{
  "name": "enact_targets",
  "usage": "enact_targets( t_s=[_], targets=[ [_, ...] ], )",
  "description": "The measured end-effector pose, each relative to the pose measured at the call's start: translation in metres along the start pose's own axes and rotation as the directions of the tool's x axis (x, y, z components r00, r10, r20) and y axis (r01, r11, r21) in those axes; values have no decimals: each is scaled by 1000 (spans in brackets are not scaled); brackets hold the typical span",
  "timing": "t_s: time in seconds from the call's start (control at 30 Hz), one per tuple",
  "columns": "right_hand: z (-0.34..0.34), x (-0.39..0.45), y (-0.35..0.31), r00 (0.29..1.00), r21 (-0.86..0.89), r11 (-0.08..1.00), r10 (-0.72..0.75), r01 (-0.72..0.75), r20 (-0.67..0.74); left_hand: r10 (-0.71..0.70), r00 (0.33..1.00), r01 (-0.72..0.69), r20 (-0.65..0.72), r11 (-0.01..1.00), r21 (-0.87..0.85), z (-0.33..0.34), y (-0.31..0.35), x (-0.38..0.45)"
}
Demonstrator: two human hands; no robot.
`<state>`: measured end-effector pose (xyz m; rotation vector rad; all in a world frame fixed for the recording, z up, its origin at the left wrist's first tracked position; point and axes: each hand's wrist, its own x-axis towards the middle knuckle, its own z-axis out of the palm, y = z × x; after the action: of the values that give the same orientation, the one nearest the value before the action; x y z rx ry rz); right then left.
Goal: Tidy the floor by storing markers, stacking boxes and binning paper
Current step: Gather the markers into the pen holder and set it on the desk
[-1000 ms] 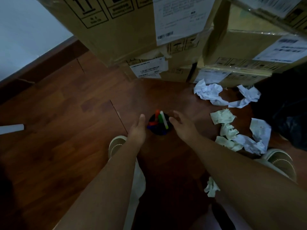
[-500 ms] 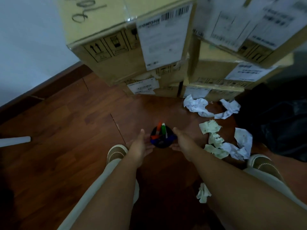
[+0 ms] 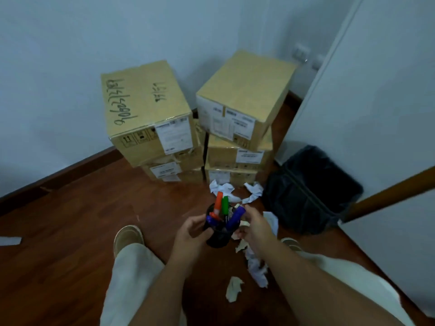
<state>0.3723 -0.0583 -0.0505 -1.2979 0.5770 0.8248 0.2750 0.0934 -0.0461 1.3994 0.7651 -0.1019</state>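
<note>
A black mesh pen cup holds several markers, among them orange, green and purple ones. My left hand grips the cup's left side and my right hand closes on its right side; the cup is lifted above the wooden floor. Two stacks of cardboard boxes stand in the corner. Crumpled paper lies at the foot of the boxes, and more paper lies between my legs. A black-lined bin stands to the right.
White walls and a dark skirting board close the corner. A white door or panel and a brown wooden bar stand at the right. My two shoes rest on the floor. A white strip lies at the far left.
Both hands closed on the pen cup and lifted it off the floor. My head rose and drew back, so the whole box stacks and the bin now show.
</note>
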Motion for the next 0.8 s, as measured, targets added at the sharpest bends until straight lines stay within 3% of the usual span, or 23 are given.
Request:
enact_targets(
  t_s=[0.2,0.33,0.43,0.5,0.6,0.7,0.8],
  targets=[
    [-75,-88,-32,980,183,966,-194,181,53,167,978,-163,122,986,-40,63,36,-59],
    [-123,-144,-53,938,19,947,-320,321,135,248,944,-250,218,968,-19,107,63,-90],
    [-161,-186,-65,877,-216,850,-462,480,132,307,902,-321,304,947,-3,143,81,-112],
    [-187,-215,-73,824,-318,765,-554,560,120,331,863,-358,380,934,0,171,97,-131],
    [-224,-264,-86,757,-297,713,-650,635,61,374,806,-410,458,912,-23,213,121,-165],
    [-257,-318,-98,705,-278,682,-709,677,-22,425,702,-474,571,878,-71,254,145,-198],
    [-290,-367,-108,610,-273,616,-783,738,-119,457,608,-510,649,852,-122,296,170,-235]
  ],
)
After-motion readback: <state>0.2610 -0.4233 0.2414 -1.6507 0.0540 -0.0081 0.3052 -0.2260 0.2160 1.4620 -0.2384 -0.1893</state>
